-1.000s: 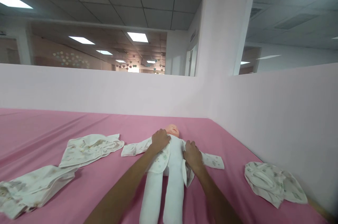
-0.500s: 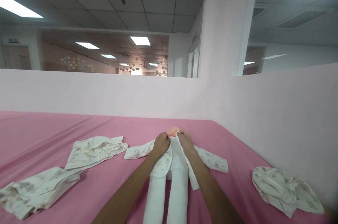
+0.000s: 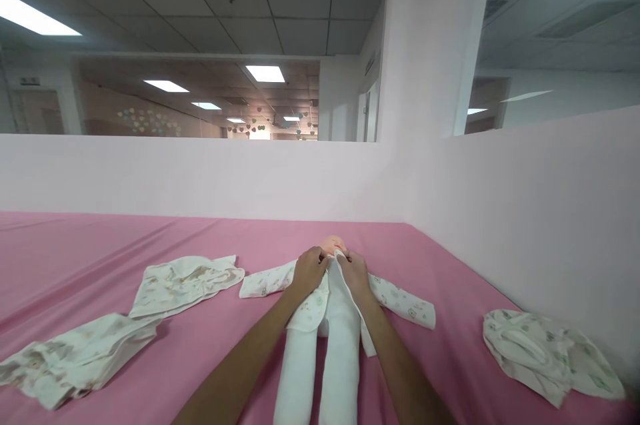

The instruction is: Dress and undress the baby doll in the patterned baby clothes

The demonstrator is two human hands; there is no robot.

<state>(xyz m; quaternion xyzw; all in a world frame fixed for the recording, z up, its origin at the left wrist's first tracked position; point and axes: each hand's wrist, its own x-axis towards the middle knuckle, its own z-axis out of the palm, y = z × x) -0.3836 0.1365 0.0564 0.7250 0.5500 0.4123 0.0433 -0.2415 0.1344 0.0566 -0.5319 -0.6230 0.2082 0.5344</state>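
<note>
A baby doll with an orange-pink head (image 3: 333,244) and white cloth legs (image 3: 339,371) lies on its back, legs toward me. It has on a white printed baby shirt (image 3: 311,310), its front parted and both sleeves spread sideways. My left hand (image 3: 311,270) is closed on the shirt's left front edge by the neck. On the other side my right hand (image 3: 354,273) pinches the right front edge just below the head. The doll's chest is partly hidden by my hands.
A pink sheet (image 3: 200,358) covers the surface. Printed baby clothes (image 3: 183,286) lie to the left, with another folded garment (image 3: 75,358) nearer me. A crumpled printed garment (image 3: 547,353) rests at right, beside the white wall (image 3: 545,211). A low wall (image 3: 200,175) with windows runs behind.
My view has shifted slightly. Both hands stay at the shirt's neck edges, and the right front edge is drawn a little closer toward the middle.
</note>
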